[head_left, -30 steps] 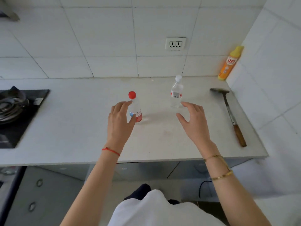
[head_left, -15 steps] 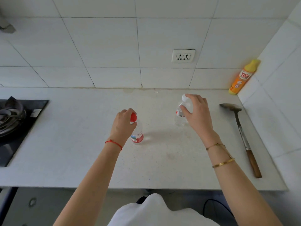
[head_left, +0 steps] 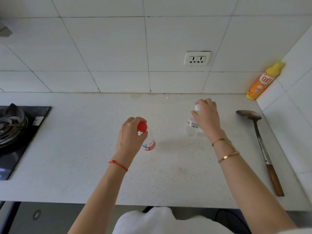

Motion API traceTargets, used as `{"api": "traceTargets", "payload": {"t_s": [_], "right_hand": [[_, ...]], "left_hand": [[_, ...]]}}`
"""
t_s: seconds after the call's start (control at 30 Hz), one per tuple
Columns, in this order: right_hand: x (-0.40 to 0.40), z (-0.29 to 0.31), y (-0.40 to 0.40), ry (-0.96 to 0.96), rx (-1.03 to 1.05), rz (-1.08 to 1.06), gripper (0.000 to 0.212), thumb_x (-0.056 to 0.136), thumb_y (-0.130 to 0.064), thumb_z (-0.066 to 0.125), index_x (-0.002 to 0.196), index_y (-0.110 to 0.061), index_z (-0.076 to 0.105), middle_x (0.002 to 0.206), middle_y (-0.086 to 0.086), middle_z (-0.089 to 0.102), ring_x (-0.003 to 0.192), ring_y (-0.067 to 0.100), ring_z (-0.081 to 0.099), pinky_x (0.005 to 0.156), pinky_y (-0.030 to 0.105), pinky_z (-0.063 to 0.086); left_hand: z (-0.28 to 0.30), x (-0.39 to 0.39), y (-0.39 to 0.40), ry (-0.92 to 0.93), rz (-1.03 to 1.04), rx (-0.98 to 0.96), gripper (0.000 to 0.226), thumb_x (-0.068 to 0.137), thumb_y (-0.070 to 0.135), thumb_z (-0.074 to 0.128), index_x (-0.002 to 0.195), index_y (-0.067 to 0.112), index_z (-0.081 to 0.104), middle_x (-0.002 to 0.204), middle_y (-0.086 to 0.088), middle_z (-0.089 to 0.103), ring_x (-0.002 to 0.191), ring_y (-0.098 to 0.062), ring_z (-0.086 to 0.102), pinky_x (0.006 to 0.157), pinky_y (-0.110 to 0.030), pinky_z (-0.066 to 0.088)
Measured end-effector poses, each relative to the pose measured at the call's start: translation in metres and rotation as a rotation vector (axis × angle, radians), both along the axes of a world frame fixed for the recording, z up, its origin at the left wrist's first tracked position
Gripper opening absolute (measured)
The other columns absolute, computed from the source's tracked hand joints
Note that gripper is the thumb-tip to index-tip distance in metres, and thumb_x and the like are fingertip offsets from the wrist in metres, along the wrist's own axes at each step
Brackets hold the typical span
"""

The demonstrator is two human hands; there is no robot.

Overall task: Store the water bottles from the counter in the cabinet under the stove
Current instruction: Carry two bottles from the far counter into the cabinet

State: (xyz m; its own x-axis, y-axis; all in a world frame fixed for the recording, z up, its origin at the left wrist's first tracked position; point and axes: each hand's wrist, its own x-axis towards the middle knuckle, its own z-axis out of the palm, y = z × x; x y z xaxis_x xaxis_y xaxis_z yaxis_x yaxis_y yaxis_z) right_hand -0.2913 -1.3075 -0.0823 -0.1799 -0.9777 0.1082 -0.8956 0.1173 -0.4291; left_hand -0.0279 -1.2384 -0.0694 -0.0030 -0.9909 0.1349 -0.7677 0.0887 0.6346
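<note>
Head view. A pale speckled counter [head_left: 84, 149] is seen from above, backed by a white tiled wall [head_left: 109, 48] in which a double socket [head_left: 197, 59] is set. Two small clear water bottles are shown upright on the counter, well apart from each other. The red-capped bottle [head_left: 148, 143], with a red and blue label, is gripped at its neck by the left hand [head_left: 130, 137]; the fingers are curled around the top, with the thumb pressed just below the red cap [head_left: 142, 126]. The white-capped bottle [head_left: 192, 128], bearing a barcode label, is gripped near its top by the right hand [head_left: 206, 117]; the fingers are closed over the white cap [head_left: 197, 108], which is partly hidden. Whether either base is lifted clear of the counter cannot be told. A red string [head_left: 118, 165] is worn on the left wrist and gold bracelets [head_left: 226, 149] on the right. A gas stove [head_left: 15, 130] is set in the counter at the far left. A metal spatula with a wooden handle [head_left: 260, 144] is laid along the right edge, and an orange detergent bottle with a yellow cap [head_left: 265, 81] is stood in the far right corner. Below the counter edge, a grey cabinet front [head_left: 50, 217] is partly visible.
</note>
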Motion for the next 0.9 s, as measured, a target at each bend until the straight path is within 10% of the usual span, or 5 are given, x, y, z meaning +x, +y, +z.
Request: {"api": "traceTargets", "payload": {"t_s": [0.2,0.9], "right_hand": [[0.008,0.0,0.017,-0.044,-0.017,0.042,0.015,0.089,-0.003,0.057,0.103,-0.004,0.055,0.111,0.012,0.048,0.076,0.024,0.049,0.067,0.029,0.036],[0.149,0.024,0.202,-0.285,-0.041,0.75,0.021,0.077,-0.004,0.064,0.095,-0.013,0.061,0.104,0.002,0.052,0.079,0.018,0.054,0.064,0.017,0.032]], "left_hand": [[0.007,0.002,0.015,0.033,0.031,-0.051,0.034,0.076,0.004,0.076,0.107,0.014,0.068,0.098,0.0,0.063,0.067,-0.009,0.052,0.063,-0.009,0.037],[0.032,0.062,0.268,0.03,0.568,-0.073,0.033,0.076,0.006,0.074,0.103,0.025,0.07,0.097,0.012,0.064,0.077,-0.001,0.056,0.071,-0.001,0.04]]}}
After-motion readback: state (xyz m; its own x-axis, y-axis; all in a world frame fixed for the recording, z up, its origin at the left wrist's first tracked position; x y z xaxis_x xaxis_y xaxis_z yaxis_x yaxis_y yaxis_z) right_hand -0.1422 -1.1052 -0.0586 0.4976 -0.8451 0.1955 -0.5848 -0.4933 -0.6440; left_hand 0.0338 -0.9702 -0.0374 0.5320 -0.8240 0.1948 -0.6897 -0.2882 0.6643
